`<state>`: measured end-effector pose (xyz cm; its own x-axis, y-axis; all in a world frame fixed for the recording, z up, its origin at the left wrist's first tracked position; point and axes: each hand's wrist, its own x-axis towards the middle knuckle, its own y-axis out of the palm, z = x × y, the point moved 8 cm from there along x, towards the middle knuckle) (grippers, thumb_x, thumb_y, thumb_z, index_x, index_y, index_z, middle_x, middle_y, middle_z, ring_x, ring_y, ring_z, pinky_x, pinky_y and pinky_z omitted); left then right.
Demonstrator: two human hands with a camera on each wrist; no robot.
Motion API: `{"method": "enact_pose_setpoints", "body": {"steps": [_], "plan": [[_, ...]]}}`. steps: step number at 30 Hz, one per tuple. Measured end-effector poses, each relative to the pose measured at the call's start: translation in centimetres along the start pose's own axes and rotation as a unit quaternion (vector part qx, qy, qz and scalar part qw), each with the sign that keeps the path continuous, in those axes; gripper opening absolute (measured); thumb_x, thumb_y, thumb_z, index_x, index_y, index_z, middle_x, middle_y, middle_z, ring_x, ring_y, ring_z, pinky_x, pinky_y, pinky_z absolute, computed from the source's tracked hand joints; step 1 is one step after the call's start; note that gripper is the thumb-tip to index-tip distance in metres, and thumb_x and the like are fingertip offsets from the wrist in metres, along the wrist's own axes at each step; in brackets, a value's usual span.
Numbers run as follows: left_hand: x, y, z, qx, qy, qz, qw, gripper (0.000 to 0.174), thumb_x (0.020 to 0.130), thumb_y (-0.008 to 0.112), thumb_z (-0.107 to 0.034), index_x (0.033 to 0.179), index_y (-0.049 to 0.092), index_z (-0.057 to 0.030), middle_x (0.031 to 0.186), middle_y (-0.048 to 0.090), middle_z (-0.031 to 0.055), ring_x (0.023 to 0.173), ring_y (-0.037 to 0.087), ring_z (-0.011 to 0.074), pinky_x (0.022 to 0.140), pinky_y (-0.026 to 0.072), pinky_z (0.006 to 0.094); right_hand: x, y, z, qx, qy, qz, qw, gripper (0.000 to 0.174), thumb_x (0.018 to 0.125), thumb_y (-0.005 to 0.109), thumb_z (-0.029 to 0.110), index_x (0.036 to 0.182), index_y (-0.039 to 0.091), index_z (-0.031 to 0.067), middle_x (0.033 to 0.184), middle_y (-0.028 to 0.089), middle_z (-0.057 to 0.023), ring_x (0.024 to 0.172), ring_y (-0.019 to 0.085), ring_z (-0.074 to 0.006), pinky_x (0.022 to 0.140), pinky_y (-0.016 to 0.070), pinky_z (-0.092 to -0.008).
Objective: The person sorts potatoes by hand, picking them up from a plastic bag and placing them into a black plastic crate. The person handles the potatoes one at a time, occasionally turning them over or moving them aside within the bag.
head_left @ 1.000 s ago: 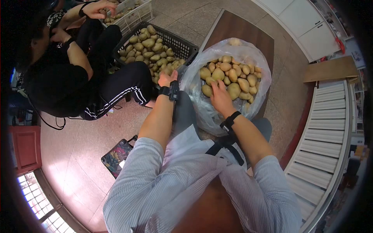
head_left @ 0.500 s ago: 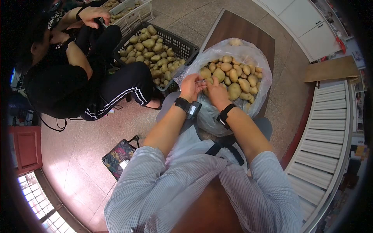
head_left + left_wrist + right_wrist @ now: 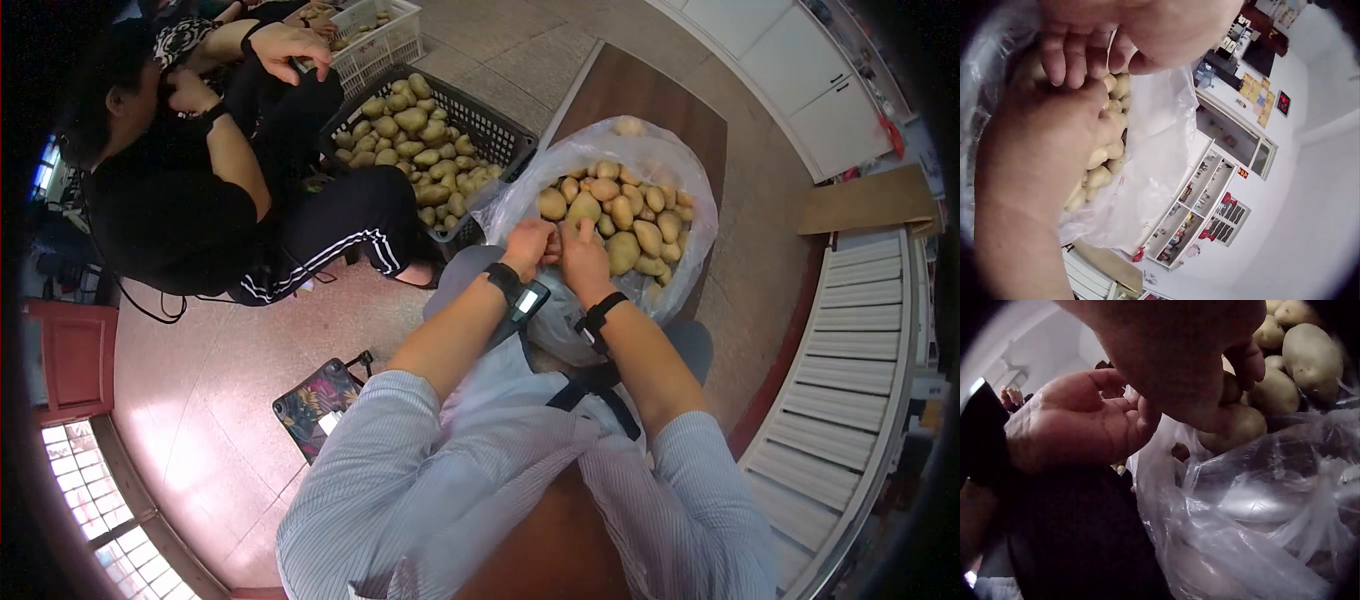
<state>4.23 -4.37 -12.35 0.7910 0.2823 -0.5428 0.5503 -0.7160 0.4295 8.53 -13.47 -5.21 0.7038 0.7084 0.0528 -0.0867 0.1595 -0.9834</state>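
Observation:
A clear plastic bag (image 3: 668, 150) full of potatoes (image 3: 640, 215) stands on a brown wooden table (image 3: 640, 90). Both my hands meet at the bag's near rim. My left hand (image 3: 528, 243) has its fingers (image 3: 1075, 59) curled down against my right hand, round a potato (image 3: 1027, 62) between the two. My right hand (image 3: 583, 252) lies beside it, its fingers (image 3: 1244, 362) curled over a potato (image 3: 1230, 387) just inside the rim. How much of that potato each hand covers is hidden.
A black crate (image 3: 497, 125) of potatoes sits left of the bag, with a white crate (image 3: 385, 40) behind it. A person in black (image 3: 200, 190) sits at the left. A roller conveyor (image 3: 850, 390) runs along the right. A patterned bag (image 3: 315, 400) lies on the floor.
My left hand has come from the black crate across to the bag's rim and joined my right hand. My right hand has drawn back from the potato pile to the near rim.

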Motion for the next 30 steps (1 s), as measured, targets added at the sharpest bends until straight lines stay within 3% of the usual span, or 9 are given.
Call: {"method": "enact_pose_setpoints", "body": {"steps": [3,5,8,18,20,23,27,29,30], "plan": [[0.2,0.3,0.5,0.029,-0.016,-0.002,0.999,0.013,0.088,0.056,-0.020,0.089,0.057,-0.0070,0.079,0.059,0.0037,0.065,0.059,0.0156,0.053,0.0505,0.0286,-0.5,-0.3,-0.2,0.017,-0.010,-0.027,0.999,0.037,0.085,0.056,0.012,0.122,0.051,0.0107,0.128,0.042,-0.0162,0.097,0.059,-0.0399,0.081,0.0514,-0.0460],[0.2,-0.5,0.5,0.062,0.019,-0.070,0.995,0.014,0.088,0.057,-0.020,0.083,0.057,-0.0075,0.073,0.058,0.0031,0.064,0.058,0.0150,0.053,0.0496,0.0283,-0.5,-0.4,-0.6,0.026,-0.012,-0.040,0.999,0.038,0.085,0.055,0.011,0.123,0.050,0.0104,0.132,0.041,-0.0163,0.100,0.059,-0.0403,0.083,0.0508,-0.0451],[1.4,-0.5,1.2,0.075,-0.006,-0.033,0.997,0.013,0.088,0.057,-0.020,0.084,0.058,-0.0074,0.073,0.057,0.0026,0.064,0.058,0.0151,0.053,0.0497,0.0288,-0.3,0.2,-1.6,0.066,-0.025,-0.034,0.997,0.039,0.086,0.052,0.008,0.125,0.048,0.0097,0.134,0.042,-0.0164,0.105,0.058,-0.0384,0.087,0.0498,-0.0433],[1.6,-0.6,1.1,0.057,-0.015,-0.044,0.997,0.014,0.088,0.058,-0.019,0.085,0.057,-0.0056,0.074,0.057,0.0044,0.064,0.058,0.0172,0.056,0.0500,0.0328,0.4,1.9,-3.4,0.089,0.016,0.010,0.996,0.043,0.087,0.046,0.004,0.129,0.045,0.0115,0.114,0.054,-0.0199,0.100,0.058,-0.0396,0.084,0.0479,-0.0469],[1.9,-0.4,1.3,0.055,0.000,-0.020,0.998,0.013,0.084,0.060,-0.018,0.085,0.057,-0.0054,0.067,0.054,0.0041,0.055,0.052,0.0173,0.046,0.0436,0.0308,0.1,1.7,-3.3,0.088,0.020,0.013,0.996,0.046,0.086,0.047,0.003,0.131,0.045,0.0126,0.112,0.054,-0.0203,0.099,0.058,-0.0404,0.083,0.0474,-0.0474],[1.9,-0.6,1.5,0.082,-0.006,-0.034,0.996,0.015,0.084,0.060,-0.019,0.085,0.057,-0.0046,0.069,0.055,0.0050,0.056,0.054,0.0185,0.047,0.0441,0.0313,0.0,0.9,-3.0,0.122,0.016,0.005,0.992,0.051,0.079,0.051,-0.002,0.129,0.045,0.0077,0.113,0.053,-0.0227,0.099,0.057,-0.0424,0.083,0.0480,-0.0465],[1.9,-0.8,1.5,0.050,0.010,-0.040,0.998,0.015,0.083,0.060,-0.019,0.086,0.058,-0.0048,0.072,0.057,0.0054,0.056,0.055,0.0184,0.047,0.0444,0.0315,-0.7,0.4,-3.2,0.197,0.025,-0.019,0.980,0.053,0.079,0.050,-0.005,0.131,0.045,0.0061,0.121,0.051,-0.0264,0.111,0.051,-0.0432,0.094,0.0431,-0.0442],[2.1,-0.5,1.7,0.074,0.005,-0.001,0.997,0.020,0.088,0.059,-0.024,0.091,0.057,-0.0046,0.078,0.057,0.0062,0.066,0.060,0.0190,0.054,0.0484,0.0325,-1.0,-0.1,-3.6,0.253,0.021,-0.071,0.965,0.055,0.080,0.051,-0.004,0.133,0.044,0.0103,0.126,0.049,-0.0244,0.113,0.049,-0.0431,0.095,0.0416,-0.0462],[1.2,-0.1,1.0,0.074,0.008,-0.003,0.997,0.020,0.088,0.059,-0.024,0.091,0.057,-0.0046,0.078,0.057,0.0062,0.066,0.060,0.0190,0.054,0.0484,0.0325,-0.8,1.5,-4.8,0.300,0.072,-0.034,0.951,0.055,0.082,0.051,0.000,0.135,0.042,0.0102,0.128,0.047,-0.0261,0.119,0.045,-0.0427,0.101,0.0372,-0.0450]]}}
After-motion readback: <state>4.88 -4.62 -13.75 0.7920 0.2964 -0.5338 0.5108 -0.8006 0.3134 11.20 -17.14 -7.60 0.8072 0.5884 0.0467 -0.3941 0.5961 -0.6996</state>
